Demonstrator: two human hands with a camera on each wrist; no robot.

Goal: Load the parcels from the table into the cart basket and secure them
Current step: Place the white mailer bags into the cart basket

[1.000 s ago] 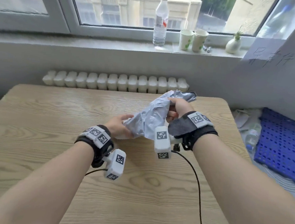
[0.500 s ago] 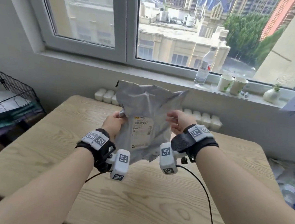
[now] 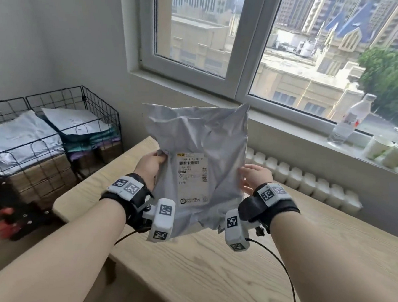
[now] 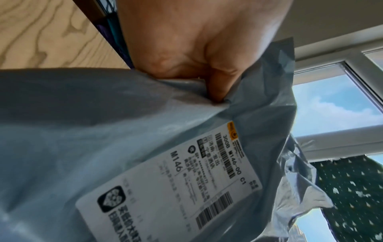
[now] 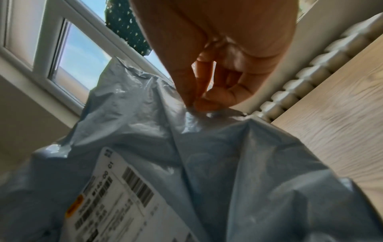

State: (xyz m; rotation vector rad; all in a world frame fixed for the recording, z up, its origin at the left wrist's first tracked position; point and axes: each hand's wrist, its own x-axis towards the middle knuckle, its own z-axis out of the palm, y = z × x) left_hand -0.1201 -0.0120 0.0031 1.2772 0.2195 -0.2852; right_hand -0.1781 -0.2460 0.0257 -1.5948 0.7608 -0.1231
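Grey plastic fills the centre of the frame: we hold the parcel (image 3: 195, 165) upright above the wooden table (image 3: 243, 273), our left hand (image 3: 148, 164) gripping its left edge, our right hand (image 3: 254, 175) pinching the right edge. Farther off, at the left of the frame, stands the wire cart basket (image 3: 96, 106), parcels already inside.

Daylight pours through your window (image 3: 226, 33), bright outside and softer indoors. Your head view's left edge smears with blur, and the wrist views bend straight lines.
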